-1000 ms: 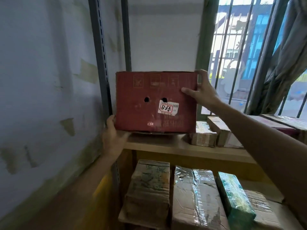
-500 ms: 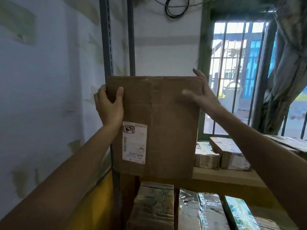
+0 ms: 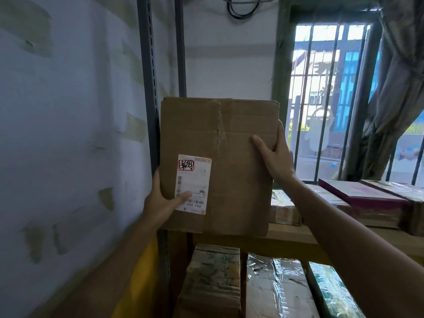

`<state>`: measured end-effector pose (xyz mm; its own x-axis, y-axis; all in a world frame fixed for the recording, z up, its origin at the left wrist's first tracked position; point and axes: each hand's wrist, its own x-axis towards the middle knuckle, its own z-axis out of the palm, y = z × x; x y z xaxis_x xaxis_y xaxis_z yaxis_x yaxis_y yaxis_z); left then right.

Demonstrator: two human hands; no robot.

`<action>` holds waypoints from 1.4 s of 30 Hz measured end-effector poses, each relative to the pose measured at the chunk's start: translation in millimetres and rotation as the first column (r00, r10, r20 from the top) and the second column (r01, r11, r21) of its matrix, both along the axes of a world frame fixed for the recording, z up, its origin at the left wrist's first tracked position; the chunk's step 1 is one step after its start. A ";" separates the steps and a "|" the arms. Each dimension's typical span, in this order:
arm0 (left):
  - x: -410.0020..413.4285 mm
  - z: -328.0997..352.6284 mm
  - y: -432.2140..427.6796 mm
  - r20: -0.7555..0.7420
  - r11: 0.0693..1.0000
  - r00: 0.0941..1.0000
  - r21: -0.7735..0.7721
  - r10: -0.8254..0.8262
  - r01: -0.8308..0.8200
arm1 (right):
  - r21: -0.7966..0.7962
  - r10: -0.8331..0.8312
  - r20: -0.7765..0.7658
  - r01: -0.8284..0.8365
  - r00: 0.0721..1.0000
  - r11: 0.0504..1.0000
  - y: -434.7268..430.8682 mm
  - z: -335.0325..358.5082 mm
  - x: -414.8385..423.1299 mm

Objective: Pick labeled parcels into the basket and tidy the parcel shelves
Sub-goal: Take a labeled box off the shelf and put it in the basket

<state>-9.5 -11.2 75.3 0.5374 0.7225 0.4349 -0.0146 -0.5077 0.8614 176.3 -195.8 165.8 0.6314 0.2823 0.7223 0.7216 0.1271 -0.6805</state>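
A brown cardboard box (image 3: 218, 166) was held upright at the left end of the upper shelf (image 3: 298, 235), its broad taped face turned toward the camera. Its left edge was seen just beside the grey slotted upright (image 3: 146, 88) of the rack. Its bottom edge was seen in front of the shelf's wooden board; whether it rested on the board could not be told.

A white shipping label (image 3: 193, 183) was stuck on the lower left of the face, with a red-framed handwritten mark at its top and barcodes down its side.

The box was gripped by both hands. The left hand (image 3: 160, 203) was closed round the lower left edge, its thumb laid across the lower part of the label and its fingers hidden behind the box. The right hand (image 3: 275, 157) was closed round the right edge higher up, its thumb pressed flat on the front face and its fingers wrapped round the side.

To the right of the box, on the same shelf, a tape-wrapped parcel (image 3: 284, 210) was seen just beside it, and a flat purple-topped box (image 3: 362, 198) farther right. On the shelf below, three parcels were lined up side by side: a brown taped one (image 3: 213, 278) on the left, a shiny film-wrapped one (image 3: 275, 290) in the middle and a green one (image 3: 332, 292) on the right.

A barred window (image 3: 321, 99) was seen behind the shelf on the right, with a grey curtain (image 3: 394, 99) gathered at its right side. A patchy white wall (image 3: 68, 134) was seen on the left, and a black cable loop (image 3: 241, 10) hung high on the far wall.
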 end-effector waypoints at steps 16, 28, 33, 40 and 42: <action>-45.9 52.6 -45.8 0.099 0.940 0.950 0.209 -0.296 0.271 | 0.169 0.129 -0.313 -0.078 0.941 0.982 -62.9 -2.8 -24.1; -31.5 92.0 -188.3 0.267 0.833 0.906 0.534 -0.329 0.145 | 0.303 0.003 -0.096 0.026 0.995 0.953 -234.1 38.9 -62.9; 3.8 90.5 -265.9 0.232 0.798 0.843 0.510 -0.486 0.320 | 0.263 -0.213 -0.076 0.226 0.974 0.938 -338.8 27.2 -64.1; 70.3 50.6 -419.4 0.123 0.708 0.731 0.398 -0.671 0.584 | 0.124 -0.476 -0.215 0.508 0.853 0.853 -528.5 -15.6 -67.4; 84.3 31.7 -471.2 0.094 0.690 0.709 0.350 -0.699 0.634 | 0.057 -0.544 -0.243 0.572 0.803 0.819 -583.4 -31.9 -71.1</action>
<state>74.7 -482.4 107.0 0.7045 0.0405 0.7086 -0.5986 -0.5023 0.6239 105.2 -779.2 133.9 0.7900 -0.2457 0.5618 0.5376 -0.1629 -0.8273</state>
